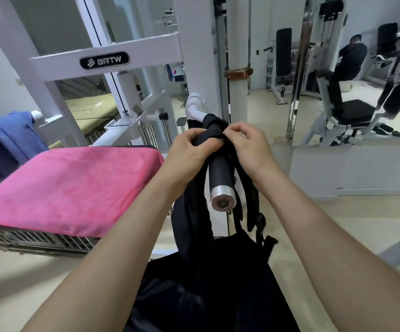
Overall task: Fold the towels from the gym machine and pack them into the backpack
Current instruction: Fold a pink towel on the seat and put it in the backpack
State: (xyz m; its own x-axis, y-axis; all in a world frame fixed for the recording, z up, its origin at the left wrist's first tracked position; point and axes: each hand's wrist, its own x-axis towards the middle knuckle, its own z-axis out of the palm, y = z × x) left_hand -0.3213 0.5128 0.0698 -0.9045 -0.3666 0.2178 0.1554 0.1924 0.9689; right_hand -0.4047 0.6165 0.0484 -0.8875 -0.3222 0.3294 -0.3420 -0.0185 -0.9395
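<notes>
Backpack (206, 283) hangs by its strap (209, 136) from the machine's black handle bar (219, 173), leaving its body free below. My left hand (189, 152) is curled round the strap and my right hand (246, 147) pinches it alongside, probably working the loop. Pink towel (74, 185) lies spread on the machine at left with the blue towel (14, 137) draped over a rail behind; the backpack's opening is lost in dark fabric.

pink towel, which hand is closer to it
Left. The left hand grips the backpack strap just right of the pink towel. The right hand pinches the strap beyond the black handle, farther from the towel.
</notes>
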